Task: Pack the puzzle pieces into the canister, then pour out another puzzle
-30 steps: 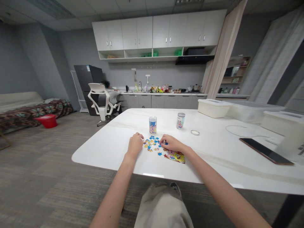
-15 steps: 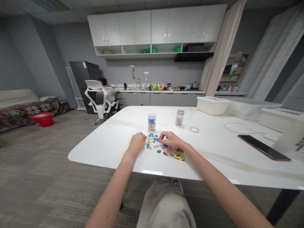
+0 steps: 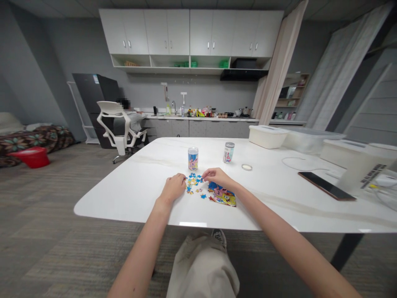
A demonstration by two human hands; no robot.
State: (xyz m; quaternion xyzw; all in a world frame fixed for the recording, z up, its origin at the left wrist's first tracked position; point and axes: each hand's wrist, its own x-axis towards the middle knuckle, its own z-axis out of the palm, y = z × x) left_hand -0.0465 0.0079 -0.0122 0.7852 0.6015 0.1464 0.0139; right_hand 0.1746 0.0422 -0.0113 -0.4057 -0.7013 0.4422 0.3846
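Observation:
Loose jigsaw puzzle pieces (image 3: 192, 181), mostly blue and yellow, lie scattered on the white table between my hands. At their left edge rests my left hand (image 3: 174, 186), fingers bent together with the tips by the pieces; what they hold, if anything, is hidden. My right hand (image 3: 218, 177) is closed in a pinch at the right side of the pile, on what looks like a small blue puzzle piece. Below it lies a joined puzzle section (image 3: 223, 196) with cartoon figures, partly covered by the hand. One blue piece (image 3: 203, 196) sits apart, left of that section.
Behind the pieces stands a clear-topped cartoon can (image 3: 192, 159). A second can (image 3: 228, 152) and a round lid (image 3: 247, 167) are farther right. A tablet (image 3: 326, 186), a cable and storage boxes (image 3: 267, 136) occupy the table's right side. A person sits in a white chair (image 3: 113, 124) beyond.
The view has turned slightly right, so the scene sits farther left. My right hand has opened its posture little and moved slightly up over the joined section, showing more of it. The left hand stays by the pile.

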